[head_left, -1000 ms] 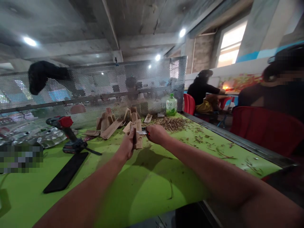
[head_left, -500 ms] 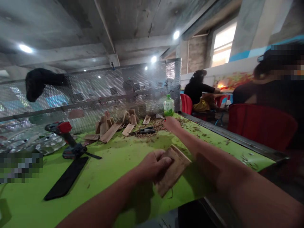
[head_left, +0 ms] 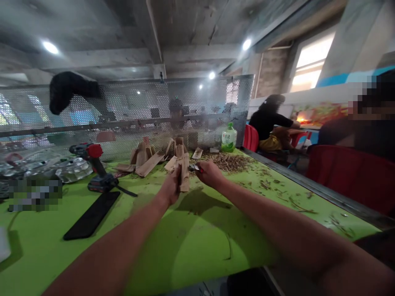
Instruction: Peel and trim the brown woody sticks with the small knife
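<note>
My left hand grips a flat brown slat, which stands upright with its lower end above the green table. My right hand is right next to the slat, closed on a small metal-tipped tool. The tool's tip reaches the slat's upper part, and most of the tool is hidden by my fingers. More brown slats lie and lean together just behind my hands.
A loose heap of brown shavings lies to the right of my hands. A cordless drill and a black flat strip lie to the left. A green-labelled bottle stands by the perforated metal screen. A co-worker sits at the right.
Both hands have moved back up to the slats, after being lower and apart half a second ago. My right hand has picked up the tool from the shavings, and the slat has gone upright.
</note>
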### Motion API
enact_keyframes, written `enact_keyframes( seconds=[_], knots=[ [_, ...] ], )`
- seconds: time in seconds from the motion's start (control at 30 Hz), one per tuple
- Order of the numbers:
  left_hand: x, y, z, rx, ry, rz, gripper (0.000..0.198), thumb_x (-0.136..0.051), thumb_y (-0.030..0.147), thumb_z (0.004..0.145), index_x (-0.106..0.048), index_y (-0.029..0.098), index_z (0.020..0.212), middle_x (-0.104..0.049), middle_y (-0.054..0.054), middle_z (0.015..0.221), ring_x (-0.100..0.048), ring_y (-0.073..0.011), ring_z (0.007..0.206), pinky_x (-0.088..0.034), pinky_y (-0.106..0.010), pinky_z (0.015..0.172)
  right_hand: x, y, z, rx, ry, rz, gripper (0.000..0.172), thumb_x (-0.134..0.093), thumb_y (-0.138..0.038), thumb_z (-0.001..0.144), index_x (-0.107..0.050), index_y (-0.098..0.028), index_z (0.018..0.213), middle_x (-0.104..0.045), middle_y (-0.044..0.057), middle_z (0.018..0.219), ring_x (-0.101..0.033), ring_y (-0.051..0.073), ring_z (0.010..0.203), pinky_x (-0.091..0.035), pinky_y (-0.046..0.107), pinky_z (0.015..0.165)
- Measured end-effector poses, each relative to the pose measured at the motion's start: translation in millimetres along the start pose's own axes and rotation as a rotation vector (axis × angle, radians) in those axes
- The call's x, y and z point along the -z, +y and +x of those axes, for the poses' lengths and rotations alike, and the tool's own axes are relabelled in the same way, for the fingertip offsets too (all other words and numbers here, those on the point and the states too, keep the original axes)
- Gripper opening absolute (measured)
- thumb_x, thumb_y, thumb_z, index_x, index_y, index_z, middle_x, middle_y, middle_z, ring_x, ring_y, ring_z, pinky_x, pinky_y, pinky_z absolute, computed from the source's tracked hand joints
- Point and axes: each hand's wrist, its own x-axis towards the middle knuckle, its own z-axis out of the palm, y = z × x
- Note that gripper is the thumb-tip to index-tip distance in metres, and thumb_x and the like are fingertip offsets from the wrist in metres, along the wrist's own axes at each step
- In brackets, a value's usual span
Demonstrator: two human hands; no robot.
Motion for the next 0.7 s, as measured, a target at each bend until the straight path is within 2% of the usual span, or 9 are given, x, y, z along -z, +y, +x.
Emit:
enact_keyframes(
  seconds=[0.1, 0.23, 0.37, 0.43, 0.5, 0.57, 0.63, 0.67, 0.7],
  knots=[
    [-0.6, -2.1, -1.6, -0.045, -0.029, 0.015, 0.024, -0.060, 0.038, 0.092, -0.064, 0.016, 0.087, -0.053, 0.005, 0.049, -0.048, -0.0089, 0.037, -0.039, -0.018, 0.037, 4.8, -5.6, -3.1, 0.029, -0.031, -0.045, 0.023, -0.050, -0.026, 0.087, -0.072, -0.018, 0.089, -0.072, 0.007, 0.080, -0.057, 0.016, 0.066, -0.029, 0.025, 0.059],
    [-3.0, -0.7, -1.8, -0.055, -0.058, 0.055, 0.026, -0.058, 0.040, 0.093, -0.066, 0.015, 0.091, -0.059, 0.003, 0.056, -0.053, -0.0101, 0.042, -0.045, -0.020, 0.043, 12.3, -6.6, -2.6, 0.002, -0.060, -0.146, 0.024, -0.050, -0.025, 0.086, -0.072, -0.017, 0.090, -0.073, 0.010, 0.082, -0.060, 0.017, 0.069, -0.031, 0.025, 0.061],
    [-9.2, 2.9, -4.5, 0.005, -0.061, 0.078, 0.026, -0.057, 0.040, 0.094, -0.066, 0.015, 0.093, -0.057, 0.003, 0.056, -0.051, -0.0098, 0.042, -0.046, -0.021, 0.044, 16.7, -3.0, 0.6, -0.024, -0.031, -0.128, 0.025, -0.049, -0.023, 0.086, -0.073, -0.016, 0.088, -0.073, 0.010, 0.083, -0.062, 0.017, 0.070, -0.034, 0.025, 0.062],
    [-14.3, 0.5, -12.3, 0.023, -0.059, 0.138, 0.028, -0.057, 0.043, 0.093, -0.066, 0.017, 0.094, -0.059, 0.002, 0.060, -0.054, -0.0111, 0.046, -0.047, -0.022, 0.047, 17.9, 6.7, 5.1, -0.055, -0.017, -0.087, 0.026, -0.048, -0.021, 0.086, -0.073, -0.016, 0.088, -0.074, 0.011, 0.086, -0.063, 0.018, 0.073, -0.036, 0.024, 0.064],
    [-21.3, -7.2, -26.7, 0.024, -0.148, 0.301, 0.028, -0.062, 0.045, 0.089, -0.067, 0.018, 0.095, -0.065, -0.001, 0.069, -0.060, -0.0140, 0.057, -0.048, -0.024, 0.053, 18.8, 24.8, 11.5, -0.170, -0.022, -0.063, 0.027, -0.048, -0.020, 0.087, -0.074, -0.014, 0.090, -0.074, 0.013, 0.089, -0.064, 0.019, 0.076, -0.038, 0.025, 0.066],
    [-29.4, -18.3, -44.9, 0.041, -0.367, 0.504, 0.028, -0.069, 0.044, 0.083, -0.069, 0.018, 0.093, -0.069, -0.004, 0.077, -0.063, -0.0164, 0.065, -0.048, -0.025, 0.057, 19.7, 47.9, 17.5, -0.348, -0.047, -0.067, 0.027, -0.049, -0.019, 0.086, -0.074, -0.011, 0.094, -0.073, 0.017, 0.091, -0.066, 0.022, 0.079, -0.040, 0.026, 0.067],
    [-35.5, -26.7, -59.8, 0.048, -0.577, 0.575, 0.032, -0.071, 0.048, 0.080, -0.069, 0.017, 0.089, -0.068, -0.004, 0.077, -0.060, -0.0154, 0.064, -0.045, -0.025, 0.056, 19.9, 67.9, 21.2, -0.494, -0.041, -0.059, 0.028, -0.050, -0.020, 0.087, -0.074, -0.010, 0.097, -0.073, 0.018, 0.092, -0.066, 0.023, 0.080, -0.041, 0.027, 0.067],
    [-36.6, -28.0, -63.6, 0.047, -0.612, 0.556, 0.034, -0.071, 0.050, 0.080, -0.069, 0.017, 0.090, -0.068, -0.004, 0.078, -0.059, -0.0151, 0.065, -0.045, -0.025, 0.057, 19.6, 74.2, 22.1, -0.530, -0.007, -0.047, 0.029, -0.050, -0.021, 0.087, -0.074, -0.011, 0.099, -0.073, 0.017, 0.091, -0.066, 0.023, 0.080, -0.041, 0.027, 0.067],
    [-35.7, -26.9, -64.3, 0.044, -0.584, 0.519, 0.037, -0.069, 0.052, 0.081, -0.069, 0.017, 0.094, -0.069, -0.004, 0.080, -0.060, -0.0154, 0.066, -0.045, -0.025, 0.058, 18.8, 77.0, 22.3, -0.541, 0.043, -0.026, 0.029, -0.049, -0.023, 0.088, -0.074, -0.013, 0.100, -0.073, 0.016, 0.090, -0.066, 0.022, 0.079, -0.040, 0.027, 0.067]
  ],
)
